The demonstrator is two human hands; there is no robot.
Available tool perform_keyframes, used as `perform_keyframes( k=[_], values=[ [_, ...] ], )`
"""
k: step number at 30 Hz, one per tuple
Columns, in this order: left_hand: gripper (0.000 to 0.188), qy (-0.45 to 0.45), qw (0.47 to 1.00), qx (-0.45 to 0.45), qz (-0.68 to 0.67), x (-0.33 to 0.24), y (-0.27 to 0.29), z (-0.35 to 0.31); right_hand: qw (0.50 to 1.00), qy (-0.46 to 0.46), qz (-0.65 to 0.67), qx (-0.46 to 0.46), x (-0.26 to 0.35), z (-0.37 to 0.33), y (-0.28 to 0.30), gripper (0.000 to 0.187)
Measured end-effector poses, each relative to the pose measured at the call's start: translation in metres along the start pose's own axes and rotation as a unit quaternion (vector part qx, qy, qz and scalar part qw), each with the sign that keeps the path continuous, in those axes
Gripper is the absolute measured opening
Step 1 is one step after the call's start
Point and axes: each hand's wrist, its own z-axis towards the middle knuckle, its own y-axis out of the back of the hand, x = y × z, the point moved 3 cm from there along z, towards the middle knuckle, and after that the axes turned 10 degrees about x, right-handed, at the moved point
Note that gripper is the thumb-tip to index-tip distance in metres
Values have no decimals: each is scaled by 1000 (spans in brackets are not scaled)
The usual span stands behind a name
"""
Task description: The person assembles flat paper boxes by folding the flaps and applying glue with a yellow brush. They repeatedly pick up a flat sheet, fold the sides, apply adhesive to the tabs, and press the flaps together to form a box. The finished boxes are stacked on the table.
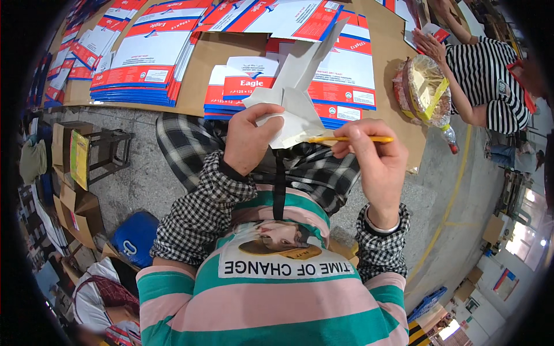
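Note:
My left hand (251, 138) pinches the near flap of an unfolded carton (297, 118), whose plain white-grey inside faces me. The rest of the carton stretches away over the table. In the fingers of my right hand (378, 155) is a thin yellow stick (378, 139), like a brush handle. It lies nearly level, its left tip at the flap's lower right edge; I cannot make out bristles. Just beyond my left hand lies a small stack of flat red, white and blue cartons (231, 86).
More flat carton stacks (141, 57) cover the brown table (222, 46). A plastic-wrapped round tub (411, 86) stands at its right edge, beside a red-capped bottle (449, 137). A person in a striped top (482, 72) works at the right. A blue stool (135, 236) stands on the floor at left.

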Motion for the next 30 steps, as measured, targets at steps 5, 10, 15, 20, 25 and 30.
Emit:
perform_keyframes(
  k=[5,10,15,20,25,30],
  values=[
    [22,0,1000,4,-17,-3,1,0,996,50,-2,-79,9,1,25,11],
    [24,21,1000,6,3,-8,1,-1,997,16,4,-69,-10,4,20,13],
    [24,3,1000,6,19,-4,2,0,998,1,-7,-65,-11,-1,26,14],
    [23,14,1000,2,-17,-5,0,-2,993,39,32,-104,-9,-1,35,15],
    [24,5,1000,0,-16,-3,2,0,996,1,52,-73,-26,5,26,15],
    [21,19,1000,24,-4,-5,6,3,988,31,69,-135,-12,-11,51,17]
  ],
)
